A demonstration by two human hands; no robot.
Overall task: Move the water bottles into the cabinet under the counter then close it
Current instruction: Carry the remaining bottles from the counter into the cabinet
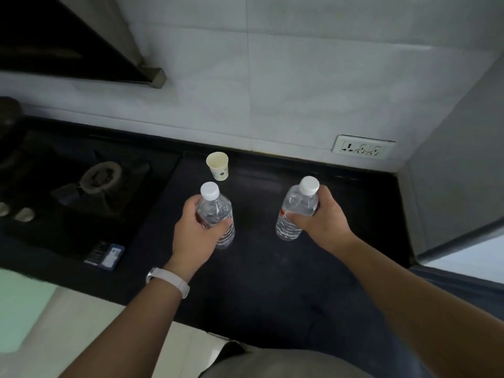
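Gripped the left bottle [218,211] round its middle with the left hand [195,227]. Wrapped the right hand [319,222] round the right bottle [296,205] the same way, just under the white cap. Held both upright over the dark counter [272,282], well apart from each other. Could not tell whether resting on the top or lifted a little.

Looked full of water, so likely a bit heavy for their size. Looked thin and soft in the walls, so likely to dent under a hard squeeze. Looked smooth and maybe slippery too. Best taken round the middle with the whole hand, not by the cap.

Saw a paper cup [217,166] just behind the left bottle, near but not touching. Likely very light and easy to knock over. Saw a stove [101,178] off to the left, a small blue box [107,255] by its front edge, and a wall plug [362,150] behind on the right. Could not see the cabinet under the counter, nor its door.
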